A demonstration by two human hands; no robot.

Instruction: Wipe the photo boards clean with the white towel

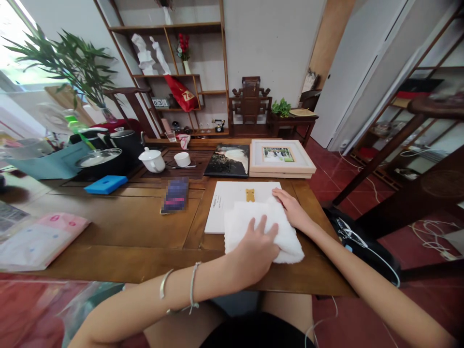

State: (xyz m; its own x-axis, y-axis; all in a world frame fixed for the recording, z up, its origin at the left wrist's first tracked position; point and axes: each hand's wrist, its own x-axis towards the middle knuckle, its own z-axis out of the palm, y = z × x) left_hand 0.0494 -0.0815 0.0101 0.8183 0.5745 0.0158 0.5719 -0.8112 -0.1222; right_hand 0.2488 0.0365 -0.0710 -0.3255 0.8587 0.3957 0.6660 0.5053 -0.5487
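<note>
A folded white towel [241, 224] lies over the lower right part of a flat white panel [216, 212] and hangs past its near edge onto the table. My left hand [255, 249] rests on top of the towel with its fingers spread; the thumb is hard to see. At the panel's right edge, my right hand [292, 208] lies with its fingers stretched out, touching the edge and the towel's far right corner. Just beyond the towel, a small gold bear-shaped piece [250, 195] sits on the panel. Small dark print runs along the panel's left side.
Behind the panel are a dark picture panel [228, 160] and a light wooden photo frame [282, 158]. A blurred dark item [175, 194], a blue box [106, 184], a white teapot [152, 160] and a white cup [182, 159] stand leftward. A plastic-wrapped package [43, 239] lies far left.
</note>
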